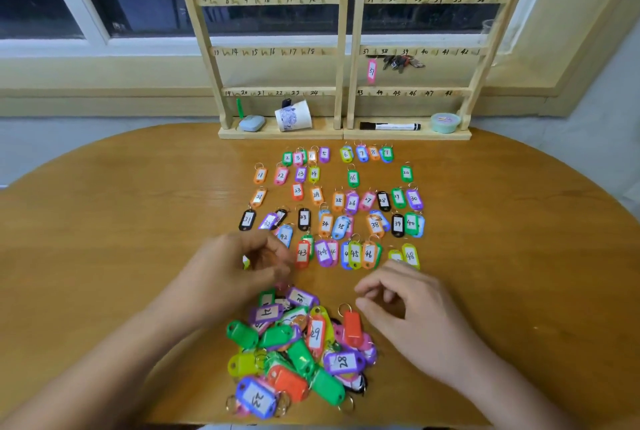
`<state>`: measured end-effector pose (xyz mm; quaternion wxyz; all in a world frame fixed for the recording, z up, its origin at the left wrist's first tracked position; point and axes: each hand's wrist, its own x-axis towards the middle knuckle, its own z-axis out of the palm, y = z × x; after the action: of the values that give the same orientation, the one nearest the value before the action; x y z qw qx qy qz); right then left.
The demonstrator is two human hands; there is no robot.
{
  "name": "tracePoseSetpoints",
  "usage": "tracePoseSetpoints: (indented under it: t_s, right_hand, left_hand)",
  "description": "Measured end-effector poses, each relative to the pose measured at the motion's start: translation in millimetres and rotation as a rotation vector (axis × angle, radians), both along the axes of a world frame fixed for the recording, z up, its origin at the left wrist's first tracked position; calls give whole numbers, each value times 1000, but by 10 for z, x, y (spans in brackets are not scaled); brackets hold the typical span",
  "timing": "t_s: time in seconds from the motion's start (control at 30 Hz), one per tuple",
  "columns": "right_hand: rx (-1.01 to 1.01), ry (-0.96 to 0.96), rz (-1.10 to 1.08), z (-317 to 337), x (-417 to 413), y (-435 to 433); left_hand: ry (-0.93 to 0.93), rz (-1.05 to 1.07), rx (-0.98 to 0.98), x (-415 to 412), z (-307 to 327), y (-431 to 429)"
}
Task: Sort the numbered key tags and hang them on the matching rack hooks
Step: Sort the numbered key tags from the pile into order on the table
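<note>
A loose pile of coloured key tags (298,350) lies at the table's near edge, between my hands. Beyond it, sorted tags (337,202) lie in numbered rows from 2 to 48. My left hand (239,266) hovers, blurred, at the left end of the nearest row; its fingers are curled and a sliver of a yellow-green tag (246,262) shows inside the curl. My right hand (412,308) hangs over the pile's right side, loosely curled and holding nothing. The wooden rack (346,48) stands at the back with numbered hooks. A pink tag 37 (371,71) hangs on it.
A bunch of keys (401,63) hangs beside the pink tag. On the rack's base sit a blue case (251,123), a tipped paper cup (293,116), a black marker (389,126) and a mint tub (445,122). The round wooden table (121,221) stands against a window.
</note>
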<state>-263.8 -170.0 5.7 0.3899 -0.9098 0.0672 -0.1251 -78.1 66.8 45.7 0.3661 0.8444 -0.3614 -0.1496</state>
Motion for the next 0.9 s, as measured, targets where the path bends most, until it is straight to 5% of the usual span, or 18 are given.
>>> tracePoseSetpoints:
  t_s: [0.4,0.9]
  right_hand:
    - [-224,113,289,33,-202,1]
    - [-328,7,236,-38,-72,-120]
  left_hand:
    - [-419,-271,137,143,-303,332]
    - [-650,-294,129,147,-277,265]
